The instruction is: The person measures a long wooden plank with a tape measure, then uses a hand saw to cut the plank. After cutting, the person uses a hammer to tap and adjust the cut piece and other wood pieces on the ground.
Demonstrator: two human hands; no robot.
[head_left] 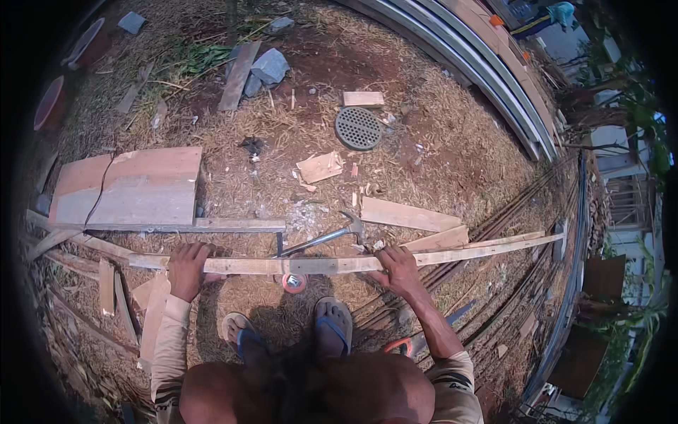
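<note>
Two hands grip one long, thin wooden batten (318,265) that runs left to right across the ground just ahead of the person's sandalled feet (293,333): the left hand (188,268) has its fingers curled over the batten near its left end, and the right hand (400,269) has its fingers closed on it around the middle, leaving the long right part (494,246) reaching out unsupported over a bundle of steel rods (508,283). That overhang looks like the main risk; the strip is slim and seems slightly bowed, so a lift or twist could likely make it whip, crack or snag on the rods. A claw hammer (326,237) lies just beyond the batten, its head near the right hand, and could be knocked or pinch the fingers if the wood shifts far. A small round tape measure (294,283) sits under the batten between the feet and could be stepped on. Loose offcuts (321,167) and shavings make the footing uncertain in open sandals, and rough edges may give splinters.
</note>
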